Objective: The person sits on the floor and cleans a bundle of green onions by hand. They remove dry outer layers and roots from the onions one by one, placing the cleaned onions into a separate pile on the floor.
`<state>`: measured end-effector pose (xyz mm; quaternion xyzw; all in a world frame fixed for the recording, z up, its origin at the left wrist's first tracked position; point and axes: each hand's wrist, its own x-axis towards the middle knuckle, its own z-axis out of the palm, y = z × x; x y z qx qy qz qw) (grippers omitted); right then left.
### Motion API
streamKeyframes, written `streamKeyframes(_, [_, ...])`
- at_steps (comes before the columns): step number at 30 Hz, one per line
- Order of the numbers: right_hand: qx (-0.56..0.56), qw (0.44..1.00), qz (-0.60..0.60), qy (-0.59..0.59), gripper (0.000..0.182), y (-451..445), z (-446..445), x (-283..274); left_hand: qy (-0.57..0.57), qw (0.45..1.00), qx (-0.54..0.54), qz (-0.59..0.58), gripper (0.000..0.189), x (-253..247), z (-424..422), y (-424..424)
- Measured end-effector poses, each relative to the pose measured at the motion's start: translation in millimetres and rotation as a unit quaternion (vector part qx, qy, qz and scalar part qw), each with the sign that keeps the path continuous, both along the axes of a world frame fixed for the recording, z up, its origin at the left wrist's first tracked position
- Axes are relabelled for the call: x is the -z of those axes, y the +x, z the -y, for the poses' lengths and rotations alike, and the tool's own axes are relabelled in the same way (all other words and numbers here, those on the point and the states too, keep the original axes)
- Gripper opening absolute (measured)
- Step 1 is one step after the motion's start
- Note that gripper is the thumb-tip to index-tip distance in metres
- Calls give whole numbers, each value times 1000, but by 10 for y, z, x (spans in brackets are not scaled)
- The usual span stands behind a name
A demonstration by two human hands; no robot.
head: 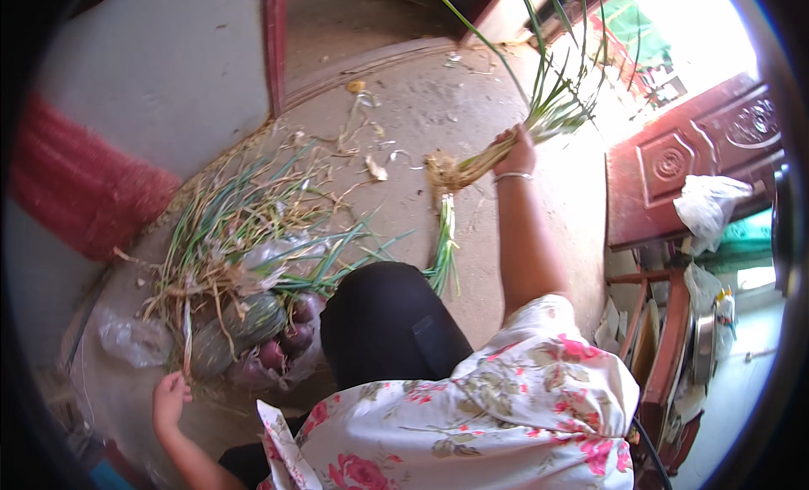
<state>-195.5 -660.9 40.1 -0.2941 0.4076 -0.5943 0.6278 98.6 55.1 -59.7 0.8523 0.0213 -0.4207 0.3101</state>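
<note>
A bunch of green onions (pixel 486 164) is gripped by my right hand (pixel 519 154), held out to the front right. Its tangled roots point left and its long green leaves spread toward the doorway. Just below those roots is a smaller bunch of trimmed green onions (pixel 446 231), partly behind my knee. At lower left, my left hand (pixel 169 398) has its fingers bent near a pale onion stalk (pixel 187 332); whether they pinch it is unclear. Beside that hand lie a dark green pumpkin (pixel 262 319) and several purple onions (pixel 297 339) in a clear plastic bag (pixel 278 377).
A heap of green onion leaves and dry peelings (pixel 246 205) lies along the wall. Peel scraps (pixel 376 168) dot the concrete floor (pixel 411 104). A crumpled plastic bag (pixel 134 338) sits far left. On the right are a red carved door (pixel 670 161) and a wooden rack (pixel 667 338).
</note>
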Motion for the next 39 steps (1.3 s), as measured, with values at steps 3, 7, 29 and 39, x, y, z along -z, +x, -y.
streamKeyframes(3, [126,985,105,57,17,-143,-78,351,9,1000,12,5,30,-77,41,-7])
streamKeyframes(7, [260,949,148,104,24,-205,-159,959,31,999,23,-7,33,50,-79,57])
streamKeyframes(29, [167,945,-13,283,33,-73,-578,2459,107,992,9,-60,37,5,-149,-145])
streamKeyframes(39, [366,886,-59,279,59,78,64,2254,115,992,4,-52,34,66,-54,-249])
